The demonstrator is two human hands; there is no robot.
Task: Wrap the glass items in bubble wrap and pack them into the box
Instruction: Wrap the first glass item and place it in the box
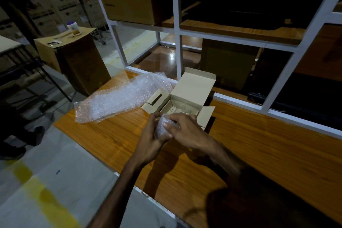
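Bubble wrap covers a small bundle held just below the middle of the frame, at the near edge of the open cardboard box. The left hand cups it from beneath with curled fingers, and the right hand lies over the top, thumb pressing the wrap down. Both hands are gripping the bundle; whatever glass is inside cannot be made out through the plastic.

The box sits on the wooden worktop with its lid standing up and its side flaps spread. Something pale and shiny already lies inside (too dim to say whether it is wrapped glass or packing). A loose sheet of bubble wrap lies spread to the left of the box, touching its left flap.

The likeliest trouble is the wrap springing open: I see no tape on it, so if the right thumb lifts before the bundle is seated, the loose end could unroll and leave glass bare against what is already packed. The bundle is also held above the worktop rather than resting on it, so slick plastic slipping through the fingers would mean a drop onto hard wood. The near flap could catch the bundle on its way in and tip it.
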